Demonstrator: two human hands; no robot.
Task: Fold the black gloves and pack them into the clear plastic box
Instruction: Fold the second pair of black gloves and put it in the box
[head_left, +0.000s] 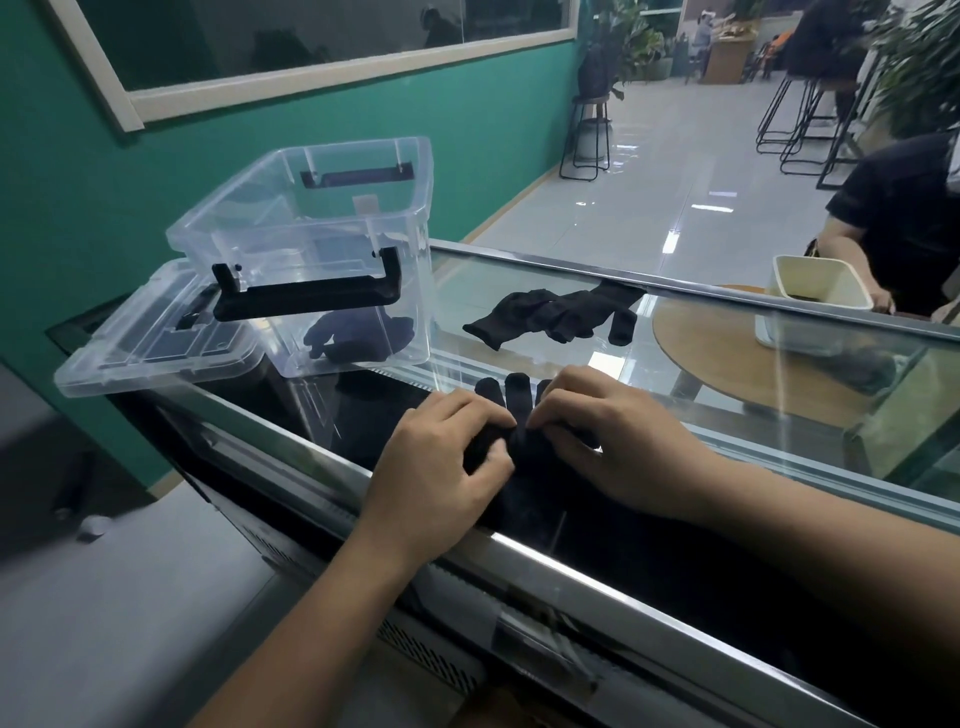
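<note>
On glass counter: left hand and right hand both pinch black glove lying flat near front edge. Second glove farther back. Clear plastic box at left, dark glove inside.

There is a single view, from a wide-angle camera worn on the person's head. It looks forward and steeply down along both forearms onto the glass-topped counter, from close above its near edge. The hands, left and right, sit just below the middle of the frame, very near the lens. The counter runs slantwise from lower right to upper left, its far edge crossing the upper half. Beyond that edge the view reaches well into the room. Straight lines bow toward the frame's borders.
</note>
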